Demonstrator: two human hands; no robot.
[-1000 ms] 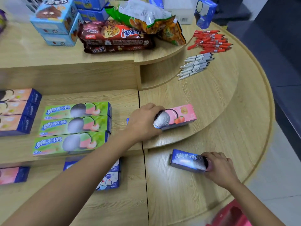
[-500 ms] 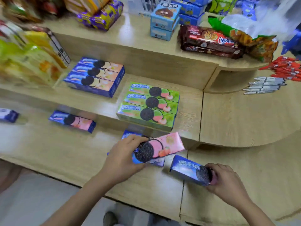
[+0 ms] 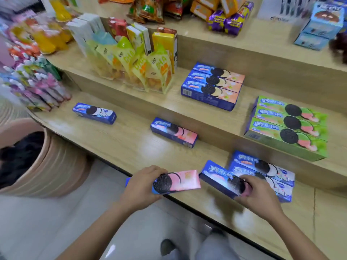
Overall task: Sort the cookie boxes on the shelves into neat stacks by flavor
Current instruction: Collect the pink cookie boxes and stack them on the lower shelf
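My left hand (image 3: 141, 186) grips a pink-and-blue cookie box (image 3: 180, 181) over the front edge of the lowest shelf (image 3: 131, 147). My right hand (image 3: 257, 196) holds a second blue-and-pink box (image 3: 216, 177) tilted just above that shelf. Two white-and-blue boxes (image 3: 266, 171) lie side by side behind my right hand. A lone pink box (image 3: 174, 132) and a lone white-and-blue box (image 3: 94, 113) lie further left on the same shelf. On the middle shelf sit three peach-and-blue boxes (image 3: 214, 85) and three green boxes (image 3: 289, 126).
Yellow snack pouches (image 3: 135, 66) and upright cartons stand at the middle shelf's left. Pastel packets (image 3: 37, 87) crowd the far left. Light blue boxes (image 3: 317, 25) and purple bags (image 3: 229, 19) are on the top shelf. A ribbed beige bin (image 3: 47, 166) stands on the floor at left.
The view has swung left along the shelves. Both hands have carried their boxes leftward; the left one now hangs past the shelf's front edge.
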